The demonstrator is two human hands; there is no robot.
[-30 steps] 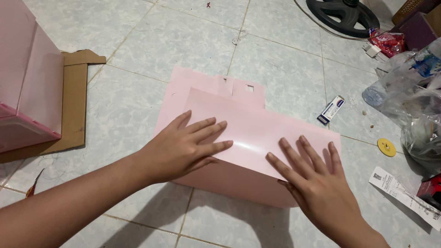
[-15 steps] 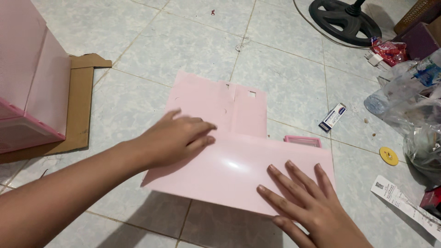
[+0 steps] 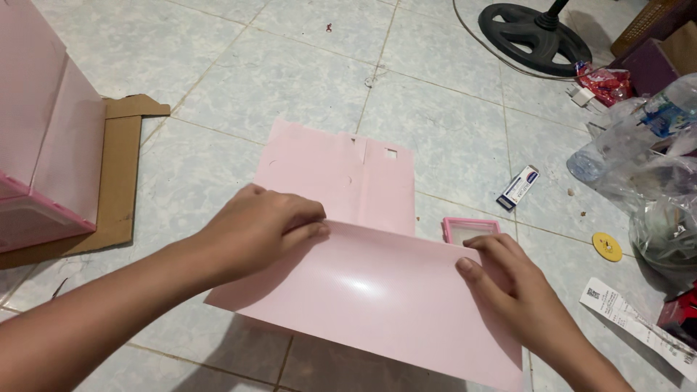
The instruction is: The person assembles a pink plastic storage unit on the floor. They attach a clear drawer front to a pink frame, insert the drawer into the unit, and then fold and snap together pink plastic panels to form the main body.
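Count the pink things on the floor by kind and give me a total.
Glossy pink plastic panel under both hands: 1
Matte pink flat panel with cut-out holes: 1
Small pink rectangular frame: 1
Large pink plastic cabinet at the left edge: 1
Total: 4
The left hand and right hand both press on the glossy panel's upper edge.

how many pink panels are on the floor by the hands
2: a glossy pink sheet gripped by the left hand and right hand, and a flat pink panel lying behind it; more may be hidden underneath.
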